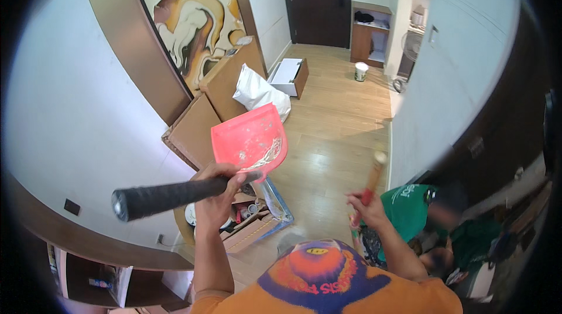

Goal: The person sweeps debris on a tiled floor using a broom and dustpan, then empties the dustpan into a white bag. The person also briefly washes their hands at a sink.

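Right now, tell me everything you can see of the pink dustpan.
The dustpan has a broad pink scoop, apparently plastic, and a thick black handle with a silvery end cap. The left fingers grip the handle near the scoop. It seems held off the floor, scoop away from the camera, handle end toward the picture's left. Pale strands and small bits lie inside.
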The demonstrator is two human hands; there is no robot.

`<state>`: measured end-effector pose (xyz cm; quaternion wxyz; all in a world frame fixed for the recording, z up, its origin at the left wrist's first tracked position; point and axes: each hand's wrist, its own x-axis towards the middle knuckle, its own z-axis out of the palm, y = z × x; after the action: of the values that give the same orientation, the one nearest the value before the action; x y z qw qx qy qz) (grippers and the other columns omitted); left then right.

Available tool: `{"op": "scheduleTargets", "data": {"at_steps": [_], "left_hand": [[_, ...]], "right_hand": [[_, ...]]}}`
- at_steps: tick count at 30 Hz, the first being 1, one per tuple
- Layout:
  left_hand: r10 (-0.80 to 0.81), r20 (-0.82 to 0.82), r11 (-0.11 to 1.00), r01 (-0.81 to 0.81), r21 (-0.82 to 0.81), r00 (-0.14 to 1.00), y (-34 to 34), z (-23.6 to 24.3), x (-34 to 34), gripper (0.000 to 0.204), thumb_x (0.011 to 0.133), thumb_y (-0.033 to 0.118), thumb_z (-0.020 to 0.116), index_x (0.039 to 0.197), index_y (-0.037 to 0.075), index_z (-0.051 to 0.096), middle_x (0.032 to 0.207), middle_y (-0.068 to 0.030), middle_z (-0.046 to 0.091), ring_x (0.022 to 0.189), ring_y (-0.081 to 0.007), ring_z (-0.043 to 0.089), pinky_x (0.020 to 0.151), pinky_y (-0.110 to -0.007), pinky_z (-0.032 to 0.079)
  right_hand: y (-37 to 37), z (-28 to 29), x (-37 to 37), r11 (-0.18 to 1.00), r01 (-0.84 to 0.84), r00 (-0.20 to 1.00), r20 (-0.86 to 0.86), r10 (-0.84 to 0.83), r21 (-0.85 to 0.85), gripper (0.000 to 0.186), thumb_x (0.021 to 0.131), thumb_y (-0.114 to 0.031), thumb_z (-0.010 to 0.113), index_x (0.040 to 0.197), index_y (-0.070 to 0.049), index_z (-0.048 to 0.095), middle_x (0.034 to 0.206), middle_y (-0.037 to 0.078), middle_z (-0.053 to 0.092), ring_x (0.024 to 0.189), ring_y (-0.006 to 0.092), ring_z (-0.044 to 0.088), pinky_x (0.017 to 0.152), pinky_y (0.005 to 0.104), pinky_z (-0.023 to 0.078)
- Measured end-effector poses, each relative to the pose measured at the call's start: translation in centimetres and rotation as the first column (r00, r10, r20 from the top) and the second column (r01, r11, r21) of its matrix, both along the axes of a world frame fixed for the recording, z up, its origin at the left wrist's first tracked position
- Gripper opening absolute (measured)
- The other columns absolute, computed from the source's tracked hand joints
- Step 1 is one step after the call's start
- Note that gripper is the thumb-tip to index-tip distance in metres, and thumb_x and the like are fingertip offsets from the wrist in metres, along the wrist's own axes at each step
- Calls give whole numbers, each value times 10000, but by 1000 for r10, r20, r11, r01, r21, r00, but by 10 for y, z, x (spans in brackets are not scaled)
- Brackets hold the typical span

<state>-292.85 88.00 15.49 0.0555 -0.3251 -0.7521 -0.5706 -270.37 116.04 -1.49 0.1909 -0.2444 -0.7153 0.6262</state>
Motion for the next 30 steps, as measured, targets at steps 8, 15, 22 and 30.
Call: {"op": "scheduleTargets", "data": {"at_steps": [8, 15, 22, 30], "left_hand": [[-35, 267, 998, 17, 68, 963, 187, -45, -150, 230, 829, 131, 847, 981, 32, 706, 816, -24, 674, 699, -115, 649, 542, -249, 532], [-206, 290, 969, 153, 195, 935, 375, -60, -295, 291, 861, 155, 825, 1091, 16, 715, 829, -51, 666, 744, -95, 625, 680, -314, 527], [-333, -11, 942, 334, 27, 943, 487, -45, -454, 493, 872, 133, 779, 1317, 32, 592, 1100, -176, 665, 934, -286, 677, 761, -376, 552], [198, 385, 973, -228, 31, 901, 474, -146, -667, 498, 930, 154, 704, 1391, 30, 564, 1273, -102, 655, 1106, -180, 638, 841, -315, 553]], "right_hand": [[105, 40, -260, 921, -389, 873, -314, 373, 13, 467, 881, -111, 809, 1303, -62, 615, 821, -19, 618, 604, 43, 517, 522, 229, 425], [215, 9, -443, 935, -354, 928, -134, 349, -14, 442, 856, -45, 769, 1248, -64, 566, 934, 15, 625, 788, 80, 618, 613, 251, 498], [324, -12, -603, 979, 64, 891, -452, 32, 195, 331, 970, -29, 619, 1285, -3, 522, 1197, 75, 616, 1045, 194, 647, 863, 342, 539], [476, -20, -764, 974, -207, 925, -343, 163, -94, 373, 943, -16, 667, 1301, -18, 564, 1215, 107, 672, 757, 91, 589, 651, 251, 492]]}}
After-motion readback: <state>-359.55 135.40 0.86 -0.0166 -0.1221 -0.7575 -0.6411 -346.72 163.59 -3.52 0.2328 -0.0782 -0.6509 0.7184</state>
